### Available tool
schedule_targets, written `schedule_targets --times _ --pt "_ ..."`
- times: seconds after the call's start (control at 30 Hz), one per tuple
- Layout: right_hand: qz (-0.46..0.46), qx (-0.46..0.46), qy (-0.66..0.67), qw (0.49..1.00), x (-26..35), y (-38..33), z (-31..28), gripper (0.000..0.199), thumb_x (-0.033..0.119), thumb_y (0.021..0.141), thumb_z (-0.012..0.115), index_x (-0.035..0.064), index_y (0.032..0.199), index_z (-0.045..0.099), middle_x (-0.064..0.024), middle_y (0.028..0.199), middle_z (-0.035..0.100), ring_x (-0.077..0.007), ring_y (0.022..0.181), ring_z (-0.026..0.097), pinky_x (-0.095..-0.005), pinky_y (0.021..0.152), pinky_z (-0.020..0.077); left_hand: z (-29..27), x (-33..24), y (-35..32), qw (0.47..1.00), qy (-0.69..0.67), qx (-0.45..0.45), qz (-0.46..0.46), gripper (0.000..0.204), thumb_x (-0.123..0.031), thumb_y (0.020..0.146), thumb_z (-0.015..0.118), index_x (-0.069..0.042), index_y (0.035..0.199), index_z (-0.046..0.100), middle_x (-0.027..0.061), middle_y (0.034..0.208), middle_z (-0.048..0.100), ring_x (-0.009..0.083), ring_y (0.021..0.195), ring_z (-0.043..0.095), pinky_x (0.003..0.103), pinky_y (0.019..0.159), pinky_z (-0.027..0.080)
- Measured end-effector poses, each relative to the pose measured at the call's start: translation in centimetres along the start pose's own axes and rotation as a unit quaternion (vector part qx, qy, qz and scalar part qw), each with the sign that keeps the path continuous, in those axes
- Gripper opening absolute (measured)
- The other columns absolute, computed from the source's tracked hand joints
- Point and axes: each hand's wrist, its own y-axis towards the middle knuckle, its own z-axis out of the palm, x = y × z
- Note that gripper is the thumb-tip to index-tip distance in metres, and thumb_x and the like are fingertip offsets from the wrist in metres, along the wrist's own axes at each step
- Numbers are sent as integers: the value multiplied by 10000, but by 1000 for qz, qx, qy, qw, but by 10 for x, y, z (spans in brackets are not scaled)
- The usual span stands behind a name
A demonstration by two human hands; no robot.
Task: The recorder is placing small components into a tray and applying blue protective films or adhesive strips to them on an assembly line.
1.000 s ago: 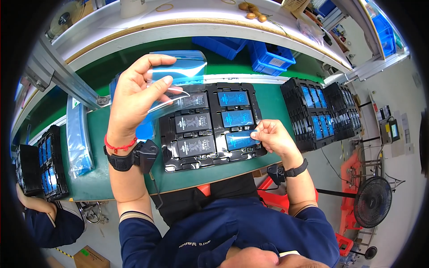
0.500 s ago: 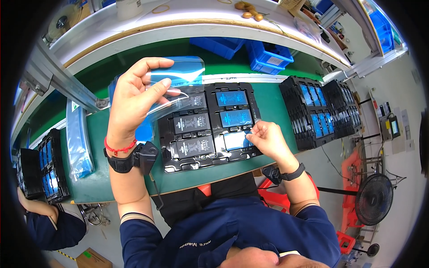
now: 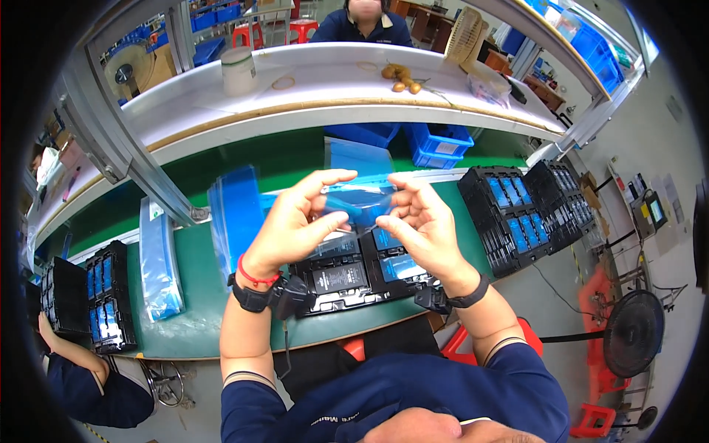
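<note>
- Head view: both hands raised above the worktop (image 3: 192, 325), left hand (image 3: 295, 225) and right hand (image 3: 421, 221) pinching opposite ends of a clear blue plastic sleeve (image 3: 358, 201) betw. thumbs and fingertips. Sleeve is mid-air, over the black tray (image 3: 347, 277).
- Risk (judgement): film looks thin and slick, grip is fingertips only; could slip or crease if the hands pull unevenly. If anything is inside it, it could drop onto the tray cells below; cannot tell whether it is loaded.
- Sleeve: glossy, translucent, flexible, bowed betw. the hands.
- Tray: rigid, matte black, gridded pockets w/ flat rect. dark and blue parts.
- Worktop: green mat, smooth. More blue sleeves (image 3: 159, 262) lie flat to the left; stacked black trays (image 3: 528, 210) to the right, well apart.
</note>
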Motion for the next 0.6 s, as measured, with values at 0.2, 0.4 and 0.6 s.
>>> schedule_targets --times 0.2,0.4,0.6 --pt "-31 -5 -20 999 2 8 7 189 21 751 705 20 933 655 -22 770 588 -56 650 537 -183 570 445 -11 -4 -4 999 38 2 -4 434 28 829 575 1 1247 457 87 988 622 109 831 612 235 713 508" --pt "-179 -40 -148 972 8 15 14 135 6 695 734 38 815 680 -26 765 526 -81 619 477 -201 515 396 -17 -2 -4 993 96 -70 -21 139 -114 807 676 14 792 623 36 665 628 60 617 562 208 533 440" --pt "-52 -67 52 995 4 31 14 88 52 819 648 30 850 569 -2 710 526 -52 559 472 -181 503 392 -49 -21 -16 953 211 -212 44 280 -205 684 791 15 756 632 28 621 596 54 547 524 208 493 412"
